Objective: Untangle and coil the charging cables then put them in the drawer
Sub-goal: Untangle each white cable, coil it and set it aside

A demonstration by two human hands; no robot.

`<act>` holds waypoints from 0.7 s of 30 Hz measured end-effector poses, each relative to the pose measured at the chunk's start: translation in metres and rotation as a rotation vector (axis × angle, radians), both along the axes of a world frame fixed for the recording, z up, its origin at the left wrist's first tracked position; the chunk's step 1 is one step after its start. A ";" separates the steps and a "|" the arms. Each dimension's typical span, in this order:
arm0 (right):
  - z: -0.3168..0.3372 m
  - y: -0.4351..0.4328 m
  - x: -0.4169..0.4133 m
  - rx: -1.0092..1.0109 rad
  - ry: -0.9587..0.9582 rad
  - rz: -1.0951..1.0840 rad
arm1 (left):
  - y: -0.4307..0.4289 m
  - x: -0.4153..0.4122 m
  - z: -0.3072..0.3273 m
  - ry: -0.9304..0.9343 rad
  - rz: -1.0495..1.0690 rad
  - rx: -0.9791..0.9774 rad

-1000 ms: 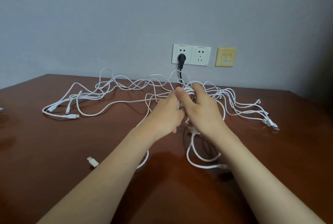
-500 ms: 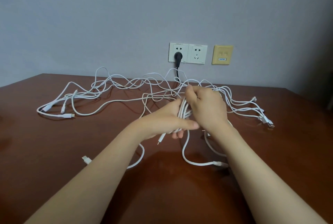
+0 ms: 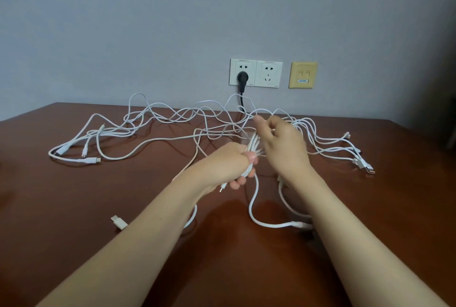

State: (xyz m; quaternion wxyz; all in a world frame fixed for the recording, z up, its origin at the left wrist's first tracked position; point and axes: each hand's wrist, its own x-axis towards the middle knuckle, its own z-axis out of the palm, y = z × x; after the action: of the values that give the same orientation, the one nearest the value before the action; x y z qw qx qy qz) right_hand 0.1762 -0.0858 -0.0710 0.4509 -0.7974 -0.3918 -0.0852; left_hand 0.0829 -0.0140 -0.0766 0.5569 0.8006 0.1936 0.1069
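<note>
Right hand (image 3: 281, 142) has edged up the cables (image 3: 254, 145); left hand (image 3: 225, 164) grips them.

- White cables (image 3: 254, 145) lie in a big tangle across the brown tabletop (image 3: 74, 208).
- The left hand (image 3: 229, 166) grips a bunch of strands in its fist.
- The right hand (image 3: 283, 143) is just beside it, a bit farther back, with its fingers curled round more strands.
- One loose cable end (image 3: 118, 222) lies near, on the left.
- On the far wall (image 3: 172, 22), a black plug (image 3: 241, 76) sits in a white socket (image 3: 243, 66).
- A yellow plate (image 3: 303, 74) is to its right.
</note>
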 end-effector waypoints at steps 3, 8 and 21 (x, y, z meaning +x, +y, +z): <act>0.004 -0.001 0.001 0.049 0.402 0.246 | 0.010 0.001 0.001 -0.034 0.159 0.087; 0.007 -0.002 -0.001 -0.077 0.259 0.206 | 0.027 0.000 0.000 -0.028 0.265 0.300; 0.003 -0.007 0.018 0.110 0.124 0.350 | 0.019 -0.021 0.015 0.304 -0.277 0.239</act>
State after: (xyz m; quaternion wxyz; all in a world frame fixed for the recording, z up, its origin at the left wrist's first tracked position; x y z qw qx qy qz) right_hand 0.1941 -0.0928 -0.0677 0.5250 -0.6949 -0.4909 0.0224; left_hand 0.0621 0.0054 -0.0618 0.4317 0.8868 0.1495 -0.0701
